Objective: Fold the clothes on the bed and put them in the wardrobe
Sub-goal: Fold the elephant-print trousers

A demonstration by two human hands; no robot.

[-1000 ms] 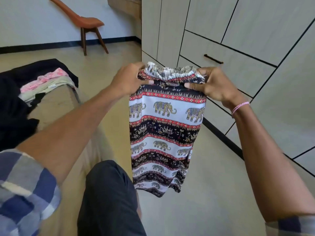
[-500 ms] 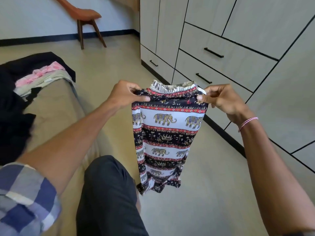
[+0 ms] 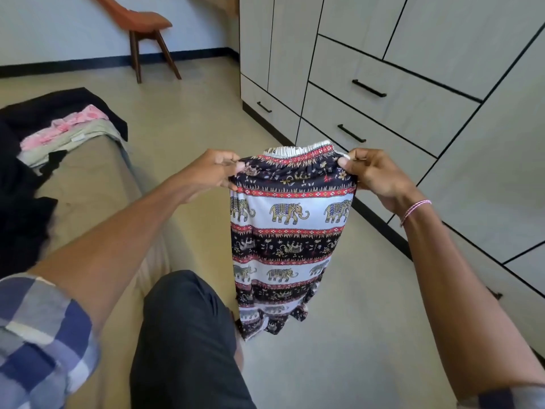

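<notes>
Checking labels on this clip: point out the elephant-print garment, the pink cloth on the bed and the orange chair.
elephant-print garment (image 3: 290,231), head view, middle of front
pink cloth (image 3: 66,129), head view, crumpled middle
orange chair (image 3: 146,20), head view, seat

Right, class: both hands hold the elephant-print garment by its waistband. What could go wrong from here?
The black, white and red elephant-print garment hangs in mid-air, pinched by the left hand and right hand; a fold there may be crooked. The pale wooden wardrobe looks shut, so stowing needs a free hand.
</notes>
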